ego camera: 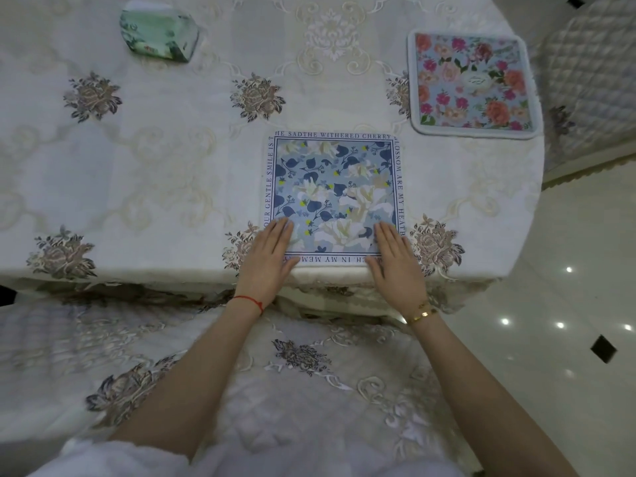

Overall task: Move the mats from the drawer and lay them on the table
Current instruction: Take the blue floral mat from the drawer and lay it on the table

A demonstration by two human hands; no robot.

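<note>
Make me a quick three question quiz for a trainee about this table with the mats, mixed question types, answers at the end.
1. True or false: both hands lie flat on the blue mat.
2. Which mat sits farther from the person: A) blue mat, B) pink floral mat?
3. What green object lies at the table's far left?

Key: 1 true: left hand and right hand press its near corners. 2 B. 3 tissue pack.

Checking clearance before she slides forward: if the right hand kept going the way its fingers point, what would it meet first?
The right hand lies flat on the blue mat; straight ahead is only more of that mat, then bare tablecloth.
</note>
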